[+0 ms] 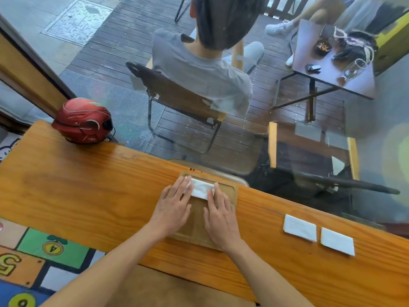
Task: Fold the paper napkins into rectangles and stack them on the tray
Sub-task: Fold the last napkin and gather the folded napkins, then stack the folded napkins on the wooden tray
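Both hands, left (171, 208) and right (221, 218), press flat fingers on one folded napkin (200, 189) on the tray (234, 191), frame centre. Two napkins (299, 227) lower right wait, seemingly unfolded.

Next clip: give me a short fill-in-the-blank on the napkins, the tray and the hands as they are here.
1. Both hands, left hand and right hand, press a folded napkin that lies on the ____.
2. The number of napkins lying on the table right of the tray is ____.
3. The helmet at the table's far left is coloured ____.

Missing words: tray; two; red
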